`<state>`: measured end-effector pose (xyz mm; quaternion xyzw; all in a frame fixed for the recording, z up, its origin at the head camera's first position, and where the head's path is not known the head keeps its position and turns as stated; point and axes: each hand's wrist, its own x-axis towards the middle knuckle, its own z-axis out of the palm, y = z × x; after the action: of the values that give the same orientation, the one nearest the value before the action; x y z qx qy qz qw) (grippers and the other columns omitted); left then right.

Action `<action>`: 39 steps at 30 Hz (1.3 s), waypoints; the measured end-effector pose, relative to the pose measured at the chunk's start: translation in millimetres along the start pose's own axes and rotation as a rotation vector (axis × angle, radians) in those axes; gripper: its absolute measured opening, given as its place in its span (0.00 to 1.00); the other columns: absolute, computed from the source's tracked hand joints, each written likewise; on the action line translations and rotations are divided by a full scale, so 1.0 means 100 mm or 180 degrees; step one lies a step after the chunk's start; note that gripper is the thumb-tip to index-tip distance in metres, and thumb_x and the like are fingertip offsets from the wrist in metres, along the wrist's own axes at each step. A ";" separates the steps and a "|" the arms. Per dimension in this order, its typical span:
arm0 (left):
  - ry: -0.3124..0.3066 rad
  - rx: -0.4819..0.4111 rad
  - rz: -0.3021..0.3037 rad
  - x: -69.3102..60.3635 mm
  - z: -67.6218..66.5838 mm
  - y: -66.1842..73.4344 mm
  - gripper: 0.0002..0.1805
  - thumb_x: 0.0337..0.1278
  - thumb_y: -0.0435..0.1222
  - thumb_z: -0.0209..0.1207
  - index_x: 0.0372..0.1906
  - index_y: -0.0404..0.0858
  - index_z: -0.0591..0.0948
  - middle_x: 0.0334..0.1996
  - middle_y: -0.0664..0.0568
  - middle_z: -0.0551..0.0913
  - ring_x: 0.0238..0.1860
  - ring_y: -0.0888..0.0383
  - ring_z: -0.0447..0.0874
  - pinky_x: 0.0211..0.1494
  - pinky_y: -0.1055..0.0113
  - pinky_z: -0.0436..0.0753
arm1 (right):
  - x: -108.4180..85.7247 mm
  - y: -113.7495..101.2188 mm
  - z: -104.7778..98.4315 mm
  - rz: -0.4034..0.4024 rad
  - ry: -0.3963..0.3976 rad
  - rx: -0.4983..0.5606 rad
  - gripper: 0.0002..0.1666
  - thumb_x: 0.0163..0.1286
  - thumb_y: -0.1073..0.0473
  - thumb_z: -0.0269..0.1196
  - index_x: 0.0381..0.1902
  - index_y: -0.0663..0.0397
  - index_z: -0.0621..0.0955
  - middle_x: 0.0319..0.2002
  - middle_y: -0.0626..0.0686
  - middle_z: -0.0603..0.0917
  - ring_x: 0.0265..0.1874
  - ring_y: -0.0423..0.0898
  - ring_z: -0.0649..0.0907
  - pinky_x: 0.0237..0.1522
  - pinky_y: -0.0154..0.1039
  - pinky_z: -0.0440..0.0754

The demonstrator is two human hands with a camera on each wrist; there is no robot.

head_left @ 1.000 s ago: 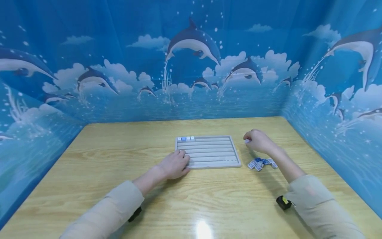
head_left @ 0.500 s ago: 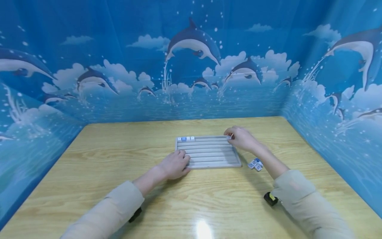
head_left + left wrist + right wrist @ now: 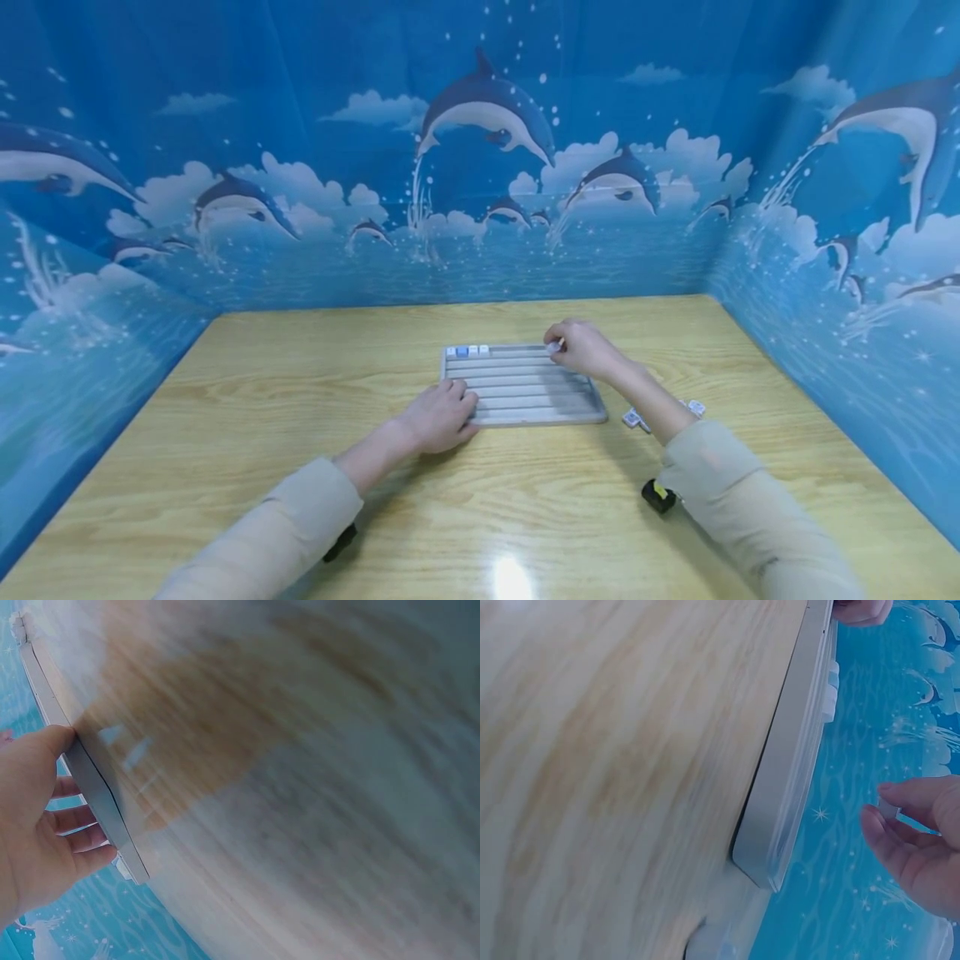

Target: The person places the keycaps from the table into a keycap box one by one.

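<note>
A pale tray (image 3: 525,390) with long parallel grooves lies on the table in the head view. Several keycaps, mostly white with a blue keycap (image 3: 462,352) among them, sit at the left end of its far groove. My left hand (image 3: 441,415) grips the tray's near-left corner; in the left wrist view the thumb (image 3: 58,738) and bent fingers touch its edge. My right hand (image 3: 585,347) is above the right part of the far groove. It pinches a small whitish keycap (image 3: 887,810) between thumb and fingertips.
Loose keycaps (image 3: 632,418) lie on the wooden table (image 3: 480,500) right of the tray, partly hidden by the right forearm. A blue dolphin-print curtain (image 3: 480,258) stands behind and at both sides. Dark devices are strapped at both wrists.
My right hand has moved left with the keycap, from right of the tray to over its far groove. The left hand and the tray have stayed in place.
</note>
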<state>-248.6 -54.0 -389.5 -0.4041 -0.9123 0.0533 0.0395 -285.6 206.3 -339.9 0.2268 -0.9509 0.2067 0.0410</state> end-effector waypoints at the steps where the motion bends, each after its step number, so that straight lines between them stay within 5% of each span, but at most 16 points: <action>1: -0.0001 -0.0007 0.0003 0.00 0.00 0.00 0.16 0.62 0.48 0.53 0.38 0.39 0.73 0.33 0.49 0.68 0.36 0.54 0.67 0.38 0.62 0.73 | 0.01 -0.01 0.01 0.0026 -0.0024 -0.0002 0.14 0.58 0.70 0.62 0.43 0.69 0.79 0.39 0.60 0.81 0.37 0.52 0.81 0.36 0.41 0.79; 15: 0.0059 0.0005 0.0026 0.01 0.00 -0.02 0.16 0.61 0.48 0.53 0.38 0.39 0.73 0.33 0.49 0.69 0.35 0.54 0.68 0.37 0.62 0.73 | 0.29 -0.19 0.12 0.0302 -0.0193 0.0133 0.18 0.63 0.65 0.59 0.50 0.67 0.75 0.42 0.59 0.80 0.39 0.51 0.78 0.41 0.44 0.77; 25: 0.0053 0.0033 0.0018 0.02 0.00 -0.02 0.16 0.61 0.49 0.53 0.38 0.39 0.73 0.33 0.49 0.69 0.36 0.54 0.68 0.38 0.62 0.73 | 0.51 -0.29 0.27 0.0465 -0.0392 0.0302 0.15 0.64 0.64 0.58 0.47 0.66 0.78 0.38 0.56 0.79 0.32 0.47 0.75 0.34 0.40 0.74; 31: 0.0041 0.0030 0.0011 0.02 0.00 -0.02 0.16 0.61 0.49 0.54 0.37 0.39 0.72 0.33 0.49 0.68 0.35 0.53 0.68 0.37 0.62 0.73 | 0.61 -0.29 0.37 0.0424 -0.0403 0.0254 0.19 0.62 0.65 0.58 0.51 0.64 0.76 0.38 0.56 0.81 0.35 0.48 0.78 0.36 0.40 0.76; 35: 0.0032 0.0008 0.0011 0.02 0.00 -0.02 0.16 0.60 0.49 0.54 0.37 0.39 0.73 0.33 0.49 0.69 0.36 0.54 0.68 0.38 0.62 0.73 | 0.63 -0.28 0.42 0.0368 -0.0334 0.0239 0.14 0.63 0.66 0.57 0.47 0.63 0.78 0.36 0.55 0.81 0.30 0.47 0.76 0.33 0.40 0.74; 39: 0.0058 -0.0002 0.0030 0.01 0.01 -0.01 0.16 0.60 0.49 0.54 0.36 0.39 0.73 0.33 0.49 0.69 0.36 0.54 0.68 0.38 0.62 0.73 | 0.66 -0.27 0.47 0.0450 -0.0283 0.0292 0.15 0.60 0.70 0.54 0.45 0.63 0.79 0.41 0.56 0.80 0.37 0.50 0.77 0.40 0.43 0.75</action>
<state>-250.3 -54.1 -390.2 -0.4088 -0.9100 0.0496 0.0475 -331.6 138.2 -361.2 0.1697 -0.9549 0.2421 -0.0265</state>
